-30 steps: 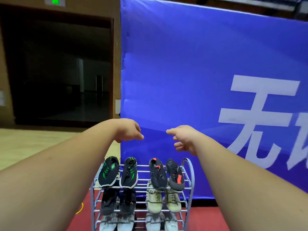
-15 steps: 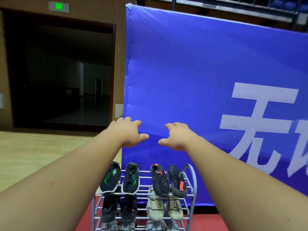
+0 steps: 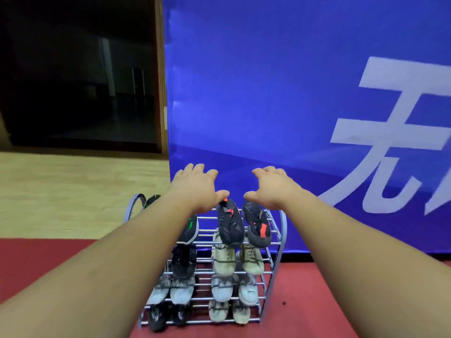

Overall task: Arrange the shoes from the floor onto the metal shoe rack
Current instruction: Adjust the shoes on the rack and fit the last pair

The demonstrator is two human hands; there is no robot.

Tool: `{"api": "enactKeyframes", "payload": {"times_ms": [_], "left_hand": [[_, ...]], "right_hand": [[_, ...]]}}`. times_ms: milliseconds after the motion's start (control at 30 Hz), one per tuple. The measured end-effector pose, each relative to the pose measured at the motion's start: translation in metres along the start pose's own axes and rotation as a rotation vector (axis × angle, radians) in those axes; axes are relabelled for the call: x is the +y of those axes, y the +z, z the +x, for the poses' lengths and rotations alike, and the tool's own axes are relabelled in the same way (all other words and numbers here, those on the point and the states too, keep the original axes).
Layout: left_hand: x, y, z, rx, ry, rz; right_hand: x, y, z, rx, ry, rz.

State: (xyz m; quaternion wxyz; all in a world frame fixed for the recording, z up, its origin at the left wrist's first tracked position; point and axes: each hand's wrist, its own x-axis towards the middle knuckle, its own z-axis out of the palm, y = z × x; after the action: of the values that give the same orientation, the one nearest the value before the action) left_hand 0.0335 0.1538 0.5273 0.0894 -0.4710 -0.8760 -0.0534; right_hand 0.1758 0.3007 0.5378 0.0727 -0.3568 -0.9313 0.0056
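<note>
My left hand (image 3: 195, 189) and right hand (image 3: 271, 189) hover with fingers spread, gripping nothing. Below them stands the metal shoe rack (image 3: 283, 228), its grey wire tiers filled with pairs. Just under my right thumb lie black shoes with red marks (image 3: 230, 223). Under my left wrist is a black shoe with green stripes (image 3: 191, 228). Lower tiers hold cream shoes (image 3: 223, 258) and pale grey shoes (image 3: 180, 289).
</note>
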Motion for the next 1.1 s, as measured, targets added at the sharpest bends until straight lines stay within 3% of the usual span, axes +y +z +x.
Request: {"api": "enactKeyframes", "payload": {"times_ms": [300, 533, 733, 1100], "left_hand": [[0.033, 0.126, 0.048, -0.153, -0.024, -0.198], [0.054, 0.211, 0.058, -0.128, -0.217, -0.522], [0.055, 0.257, 0.064, -0.007, -0.297, -0.589], [0.076, 0.282, 0.093, -0.092, -0.301, -0.607]], "right_hand": [[0.052, 0.134, 0.036, -0.058, 0.184, 0.317], [0.067, 0.211, 0.035, 0.099, 0.265, 0.559], [0.078, 0.263, 0.051, 0.090, 0.325, 0.561], [0.088, 0.290, 0.058, 0.093, 0.305, 0.552]]}}
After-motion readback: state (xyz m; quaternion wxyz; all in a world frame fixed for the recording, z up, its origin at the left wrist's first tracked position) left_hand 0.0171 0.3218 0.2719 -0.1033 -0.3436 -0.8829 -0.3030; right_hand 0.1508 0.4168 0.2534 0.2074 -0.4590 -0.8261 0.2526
